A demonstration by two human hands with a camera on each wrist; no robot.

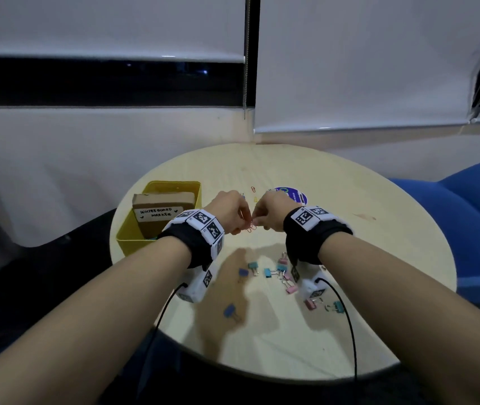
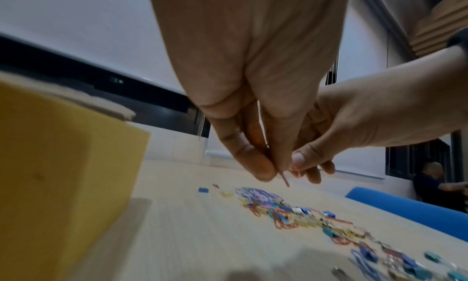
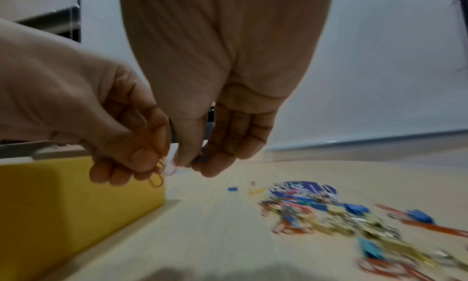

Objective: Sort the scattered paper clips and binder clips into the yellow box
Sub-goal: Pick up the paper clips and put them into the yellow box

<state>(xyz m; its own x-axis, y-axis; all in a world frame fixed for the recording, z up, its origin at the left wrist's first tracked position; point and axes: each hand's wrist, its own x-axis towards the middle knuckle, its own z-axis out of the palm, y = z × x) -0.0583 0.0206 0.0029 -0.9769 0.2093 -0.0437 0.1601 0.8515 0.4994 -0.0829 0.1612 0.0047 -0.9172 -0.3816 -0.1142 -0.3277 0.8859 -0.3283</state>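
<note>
Both hands hover above the middle of the round table (image 1: pixel 349 258), fingertips meeting. My left hand (image 1: pixel 241 225) pinches a small bunch of orange-red paper clips (image 1: pixel 251 228); they hang below its fingertips in the right wrist view as paper clips (image 3: pixel 158 178). My right hand (image 1: pixel 260 223) pinches a pale red clip (image 3: pixel 171 169) that touches that bunch. The yellow box (image 1: pixel 128 239) stands at the table's left, beside my left wrist. Pink, teal and blue binder clips (image 1: pixel 274 271) lie scattered beneath my wrists. A mixed pile of clips (image 2: pixel 303 215) lies beyond, to the right of the hands.
A brown cardboard box (image 1: pixel 163 213) labelled for whiteboard markers fills much of the yellow box. A round blue sticker (image 1: pixel 294 195) lies past the hands. A blue chair (image 1: pixel 472 217) stands at the right. A wall and blinds are behind the table.
</note>
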